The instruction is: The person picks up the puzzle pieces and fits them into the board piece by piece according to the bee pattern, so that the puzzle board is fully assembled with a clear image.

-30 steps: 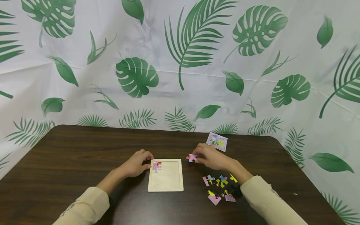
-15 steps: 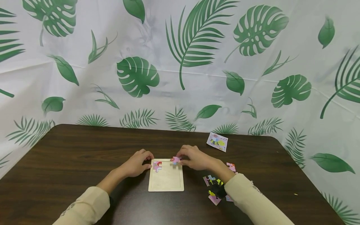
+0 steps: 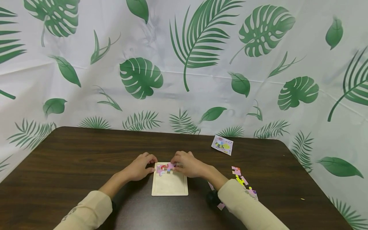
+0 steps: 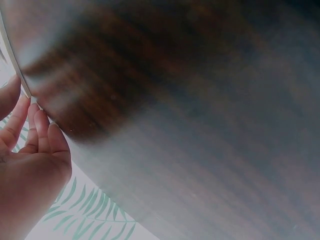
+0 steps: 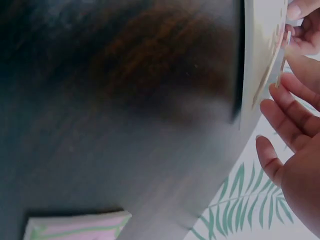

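A light wooden puzzle tray (image 3: pixel 169 187) lies on the table before me. My left hand (image 3: pixel 141 167) grips its upper left edge; in the left wrist view the thumb and fingers (image 4: pixel 42 131) meet at the tray's rim. One pink and red puzzle piece (image 3: pixel 159 170) lies in the tray's upper left corner. Over the tray's top, my right hand (image 3: pixel 188 164) pinches another pink and red puzzle piece (image 3: pixel 170 166) beside that corner piece. In the right wrist view this held piece (image 5: pixel 284 62) shows edge-on between thumb and fingers.
Several loose puzzle pieces (image 3: pixel 241 180) lie right of the tray, some hidden beneath the right forearm. A bee picture card (image 3: pixel 222 145) rests near the table's back edge. Behind the dark wooden table (image 3: pixel 95 150) hangs a leaf-print cloth (image 3: pixel 178 102).
The right hand has carried its puzzle piece leftward from beside the tray to its upper part, next to the corner piece. The left hand has stayed at the tray's edge.
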`<state>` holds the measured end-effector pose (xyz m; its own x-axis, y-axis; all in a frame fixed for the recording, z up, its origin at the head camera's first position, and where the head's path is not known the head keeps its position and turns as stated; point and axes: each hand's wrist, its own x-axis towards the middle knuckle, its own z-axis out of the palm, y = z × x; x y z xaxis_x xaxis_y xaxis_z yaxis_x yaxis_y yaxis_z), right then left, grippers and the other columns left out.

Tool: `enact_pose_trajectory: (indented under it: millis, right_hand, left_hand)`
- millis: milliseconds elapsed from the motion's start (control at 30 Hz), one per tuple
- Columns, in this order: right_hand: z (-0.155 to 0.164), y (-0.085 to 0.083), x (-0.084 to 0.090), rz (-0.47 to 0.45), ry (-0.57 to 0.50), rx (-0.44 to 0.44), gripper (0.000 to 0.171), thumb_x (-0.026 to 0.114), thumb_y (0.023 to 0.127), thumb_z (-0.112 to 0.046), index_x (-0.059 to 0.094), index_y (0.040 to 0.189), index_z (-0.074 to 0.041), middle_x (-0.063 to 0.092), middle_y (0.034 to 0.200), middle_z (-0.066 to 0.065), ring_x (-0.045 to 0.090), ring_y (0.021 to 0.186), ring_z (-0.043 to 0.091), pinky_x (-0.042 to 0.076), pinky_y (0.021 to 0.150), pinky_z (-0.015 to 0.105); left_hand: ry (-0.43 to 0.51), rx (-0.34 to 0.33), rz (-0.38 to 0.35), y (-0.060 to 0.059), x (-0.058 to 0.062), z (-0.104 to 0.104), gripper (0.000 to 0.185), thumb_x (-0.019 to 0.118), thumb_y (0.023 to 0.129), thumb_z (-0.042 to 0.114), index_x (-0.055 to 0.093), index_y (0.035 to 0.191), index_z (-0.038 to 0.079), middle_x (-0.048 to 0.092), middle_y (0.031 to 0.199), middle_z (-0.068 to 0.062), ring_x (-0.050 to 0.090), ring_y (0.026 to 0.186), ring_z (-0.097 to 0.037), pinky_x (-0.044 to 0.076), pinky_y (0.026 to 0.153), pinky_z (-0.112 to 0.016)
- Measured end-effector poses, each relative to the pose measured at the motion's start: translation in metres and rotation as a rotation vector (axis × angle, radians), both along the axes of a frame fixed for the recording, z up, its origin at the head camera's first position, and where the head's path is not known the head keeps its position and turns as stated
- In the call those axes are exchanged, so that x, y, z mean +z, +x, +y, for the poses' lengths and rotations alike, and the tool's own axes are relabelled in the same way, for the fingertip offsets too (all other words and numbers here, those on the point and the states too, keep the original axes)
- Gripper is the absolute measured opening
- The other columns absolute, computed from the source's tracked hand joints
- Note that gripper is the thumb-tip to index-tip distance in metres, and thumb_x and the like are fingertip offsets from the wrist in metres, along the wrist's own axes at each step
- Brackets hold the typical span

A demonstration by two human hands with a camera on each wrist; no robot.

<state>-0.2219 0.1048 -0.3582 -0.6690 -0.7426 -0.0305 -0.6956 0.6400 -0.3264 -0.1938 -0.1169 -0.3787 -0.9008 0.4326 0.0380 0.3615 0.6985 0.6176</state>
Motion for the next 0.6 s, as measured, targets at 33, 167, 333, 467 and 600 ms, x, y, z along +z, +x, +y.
enact_pose_trajectory:
  millis: [33,167,333,467,600]
  right_hand:
    - [-0.0007,0.0005,-0.0008,0.005,0.006,-0.005,0.019,0.065,0.085,-0.017,0.065,0.102,-0.008,0.056,0.097,0.0,0.05,0.095,0.015,0.027,0.073,0.031]
    - [-0.0019,0.0018,-0.0031,0.021,0.019,-0.015,0.019,0.066,0.085,-0.018,0.065,0.101,-0.008,0.055,0.096,0.0,0.049,0.095,0.015,0.027,0.073,0.031]
    - [-0.0023,0.002,-0.0056,0.049,0.021,-0.008,0.021,0.067,0.084,-0.02,0.065,0.101,-0.008,0.054,0.095,-0.001,0.048,0.094,0.015,0.027,0.072,0.031]
    - [-0.0027,0.0015,-0.0088,0.057,0.027,-0.011,0.022,0.067,0.084,-0.022,0.065,0.101,-0.009,0.054,0.094,-0.001,0.047,0.093,0.015,0.026,0.072,0.031]
    - [-0.0035,0.0013,-0.0105,0.068,0.029,-0.012,0.023,0.067,0.084,-0.023,0.065,0.102,-0.009,0.054,0.093,-0.001,0.047,0.092,0.014,0.026,0.072,0.031]
  left_hand:
    - [-0.002,0.001,-0.001,0.0001,0.0,0.0002,0.018,0.064,0.084,0.006,0.056,0.1,0.005,0.047,0.092,-0.005,0.045,0.089,-0.024,0.039,0.08,-0.041]
    - [-0.01,0.004,-0.004,0.0004,-0.0005,0.0009,0.018,0.064,0.084,0.006,0.056,0.1,0.005,0.047,0.092,-0.005,0.045,0.089,-0.024,0.04,0.08,-0.041]
    - [-0.014,0.006,0.003,0.0007,-0.0011,0.0012,0.018,0.064,0.084,0.006,0.056,0.1,0.004,0.047,0.092,-0.005,0.045,0.089,-0.024,0.04,0.08,-0.041]
    - [-0.015,0.007,0.012,0.001,-0.0015,0.0012,0.018,0.064,0.084,0.006,0.056,0.1,0.004,0.047,0.091,-0.005,0.045,0.089,-0.024,0.04,0.08,-0.041]
    - [-0.012,0.006,0.018,0.0015,-0.0017,0.001,0.018,0.064,0.084,0.005,0.056,0.1,0.004,0.047,0.091,-0.005,0.045,0.089,-0.024,0.04,0.08,-0.041]
